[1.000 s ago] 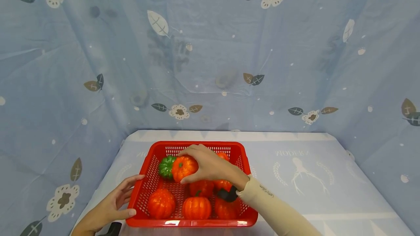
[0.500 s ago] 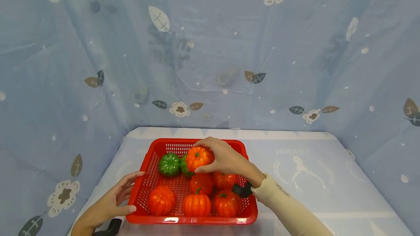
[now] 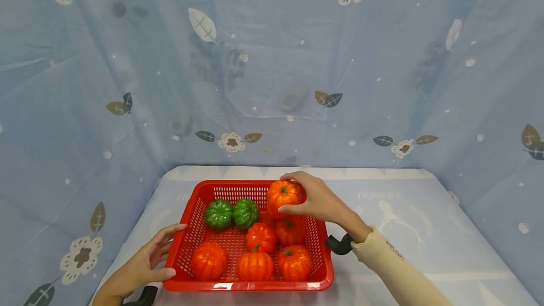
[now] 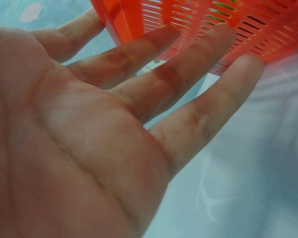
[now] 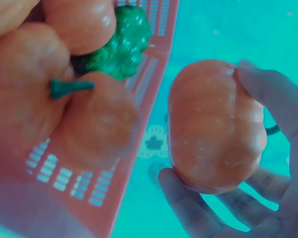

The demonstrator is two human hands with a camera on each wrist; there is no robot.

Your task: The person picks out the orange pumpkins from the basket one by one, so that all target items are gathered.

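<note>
My right hand (image 3: 320, 199) grips an orange pumpkin (image 3: 282, 198) with a green stem, held up over the back right corner of the red basket (image 3: 246, 287). In the right wrist view, thumb and fingers curl round that pumpkin (image 5: 213, 129), which hangs apart from the others. My left hand (image 3: 146, 261) touches the basket's left side, its thumb near the front left corner. Straight, spread fingers of the left hand (image 4: 99, 124) show against the basket wall in the left wrist view. Two green pumpkins (image 3: 245, 214) sit side by side at the basket's back left.
Several orange-red pumpkins lie in the basket, one (image 3: 209, 261) alone at front left, the rest grouped to the right. The basket stands on a table with a pale patterned cloth (image 3: 395, 259). Blue floral curtains (image 3: 272, 79) enclose its back and sides.
My right hand has carried the orange pumpkin rightward, from beside the left green pumpkin to the back right corner. The second green pumpkin has come into full view. The left hand stays put.
</note>
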